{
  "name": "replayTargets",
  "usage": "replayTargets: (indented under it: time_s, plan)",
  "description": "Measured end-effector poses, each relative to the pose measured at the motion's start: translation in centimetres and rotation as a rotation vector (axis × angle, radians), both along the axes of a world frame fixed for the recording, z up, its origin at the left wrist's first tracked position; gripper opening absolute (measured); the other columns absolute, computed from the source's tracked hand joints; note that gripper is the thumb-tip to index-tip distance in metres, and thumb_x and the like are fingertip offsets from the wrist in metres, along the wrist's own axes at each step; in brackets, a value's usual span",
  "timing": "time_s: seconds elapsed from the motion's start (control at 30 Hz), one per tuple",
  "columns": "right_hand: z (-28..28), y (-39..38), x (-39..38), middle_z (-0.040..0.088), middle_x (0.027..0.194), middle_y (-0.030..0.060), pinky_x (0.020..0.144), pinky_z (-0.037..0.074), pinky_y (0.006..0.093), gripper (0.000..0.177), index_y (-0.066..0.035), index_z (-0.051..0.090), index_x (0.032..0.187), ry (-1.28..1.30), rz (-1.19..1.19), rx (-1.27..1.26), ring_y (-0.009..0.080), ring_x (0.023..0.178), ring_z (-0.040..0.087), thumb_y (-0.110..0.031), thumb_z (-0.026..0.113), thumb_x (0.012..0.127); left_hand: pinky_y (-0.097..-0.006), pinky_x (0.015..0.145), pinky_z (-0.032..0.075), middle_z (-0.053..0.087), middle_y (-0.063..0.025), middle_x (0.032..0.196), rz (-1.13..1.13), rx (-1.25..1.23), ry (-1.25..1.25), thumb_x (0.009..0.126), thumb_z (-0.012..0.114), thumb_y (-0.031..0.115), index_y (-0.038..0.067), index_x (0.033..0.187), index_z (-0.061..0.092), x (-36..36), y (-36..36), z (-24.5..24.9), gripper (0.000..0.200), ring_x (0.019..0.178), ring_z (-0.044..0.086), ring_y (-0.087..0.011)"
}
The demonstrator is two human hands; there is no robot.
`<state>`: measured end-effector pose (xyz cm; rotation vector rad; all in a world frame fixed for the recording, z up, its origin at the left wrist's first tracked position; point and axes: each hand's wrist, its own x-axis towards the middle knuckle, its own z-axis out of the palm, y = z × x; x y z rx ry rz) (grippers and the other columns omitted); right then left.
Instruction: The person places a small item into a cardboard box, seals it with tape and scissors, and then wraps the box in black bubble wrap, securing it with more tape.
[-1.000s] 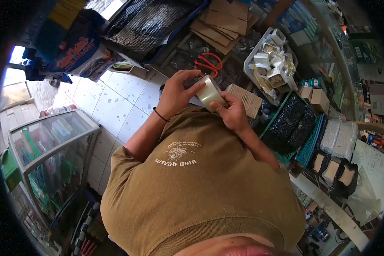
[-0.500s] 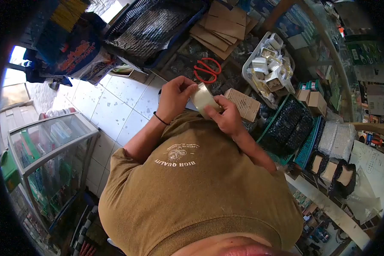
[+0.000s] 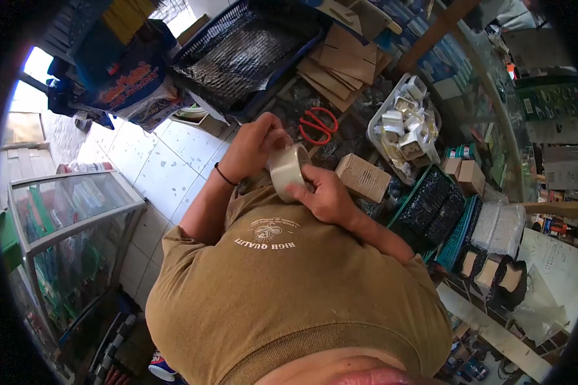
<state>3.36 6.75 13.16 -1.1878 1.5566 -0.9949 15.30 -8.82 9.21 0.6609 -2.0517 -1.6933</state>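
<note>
A wide roll of tape is held in front of the shirt. My right hand grips it from the right, with fingers in its open core and around its rim. My left hand, with a dark band at the wrist, is at the roll's upper left edge. Its fingers are curled together, and what they pinch is too small to make out. Just beyond the hands lie red-handled scissors and a small brown carton.
Flat cardboard pieces and a blue crate lie ahead. At the right are a white basket of small packets, a green basket of black-wrapped parcels and bubble-wrapped boxes. A glass cabinet stands left.
The tape roll has moved left and down, closer to the shirt, and turned so its core opening shows. My left hand's fingers have shifted at its edge. The view has shifted slightly.
</note>
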Motion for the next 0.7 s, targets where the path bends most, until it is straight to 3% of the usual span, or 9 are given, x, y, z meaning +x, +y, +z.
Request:
replayTargets:
  time_s: [0.13, 0.23, 0.3, 0.37, 0.53, 0.57, 0.7]
  plan:
    - [0.5, 1.0, -1.2, 0.057, 0.070, 0.0025, 0.058, 0.040, 0.0253, 0.031, 0.000, 0.060, 0.081, 0.130, 0.136, -0.038, 0.0093, 0.063, 0.047, -0.031, 0.063, 0.085, -0.0265, 0.058, 0.050, 0.062, -0.0089, 0.070, -0.096, 0.089, 0.037, 0.091, 0.047, 0.006, 0.000, 0.086, 0.047, 0.1, -0.3, 0.0, 0.009, 0.064, 0.063, -0.0150]
    - [-0.4, 1.4, -3.1, 0.059, 0.069, 0.0063, 0.061, 0.044, 0.0296, 0.031, 0.000, 0.059, 0.078, -0.112, 0.065, -0.148, 0.0146, 0.066, 0.056, -0.030, 0.061, 0.086, -0.0257, 0.058, 0.049, 0.061, -0.0072, 0.069, -0.154, 0.090, 0.088, 0.091, 0.046, 0.005, 0.000, 0.087, 0.049, 0.1, -0.6, 1.4, 0.007, 0.063, 0.062, -0.0134]
    - [-2.5, 0.0, -5.4, 0.060, 0.074, 0.0057, 0.062, 0.044, 0.0249, 0.034, 0.000, 0.060, 0.078, -0.186, -0.153, -0.214, 0.0095, 0.069, 0.056, -0.034, 0.061, 0.086, -0.0260, 0.058, 0.049, 0.061, -0.0078, 0.070, -0.195, 0.054, 0.093, 0.091, 0.047, 0.005, -0.001, 0.088, 0.049, 0.1, -0.6, 2.3, 0.006, 0.063, 0.061, -0.0138]
    - [-4.4, -3.2, -7.3, 0.059, 0.071, 0.0073, 0.062, 0.045, 0.0295, 0.030, -0.001, 0.060, 0.078, 0.065, -0.367, -0.002, 0.0165, 0.066, 0.057, -0.030, 0.062, 0.085, -0.0262, 0.058, 0.049, 0.061, -0.0088, 0.073, -0.226, -0.001, 0.092, 0.090, 0.048, 0.005, -0.001, 0.092, 0.051, -0.1, -0.6, 2.7, 0.006, 0.063, 0.062, -0.0144]
    - [-12.3, -7.0, -10.1, 0.056, 0.102, 0.0125, 0.077, 0.048, 0.0403, 0.034, -0.006, 0.056, 0.103, 1.077, -0.010, 0.041, 0.0288, 0.090, 0.058, -0.027, 0.065, 0.078, -0.0271, 0.058, 0.048, 0.060, -0.0097, 0.077, -0.254, -0.026, 0.127, 0.089, 0.050, 0.005, 0.000, 0.097, 0.055, -0.4, -0.5, 3.5, 0.011, 0.063, 0.061, -0.0161]
    - [-12.5, -7.8, -10.1, 0.055, 0.107, 0.0119, 0.083, 0.047, 0.0411, 0.039, -0.006, 0.053, 0.108, 1.121, 0.107, 0.269, 0.0294, 0.099, 0.056, -0.025, 0.066, 0.076, -0.0272, 0.058, 0.048, 0.059, -0.0095, 0.077, -0.258, -0.031, 0.116, 0.089, 0.050, 0.006, 0.000, 0.097, 0.056, -0.3, -0.7, 3.6, 0.012, 0.063, 0.061, -0.0164]
    - [-14.5, -9.8, -9.7, 0.056, 0.107, 0.0134, 0.085, 0.047, 0.0414, 0.033, -0.005, 0.054, 0.109, 1.152, 0.142, 0.352, 0.0303, 0.102, 0.056, -0.017, 0.061, 0.079, -0.0280, 0.058, 0.048, 0.057, -0.0094, 0.077, -0.255, -0.193, 0.144, 0.089, 0.051, 0.006, 0.000, 0.092, 0.058, -0.1, -1.5, 3.4, 0.010, 0.064, 0.061, -0.0171]
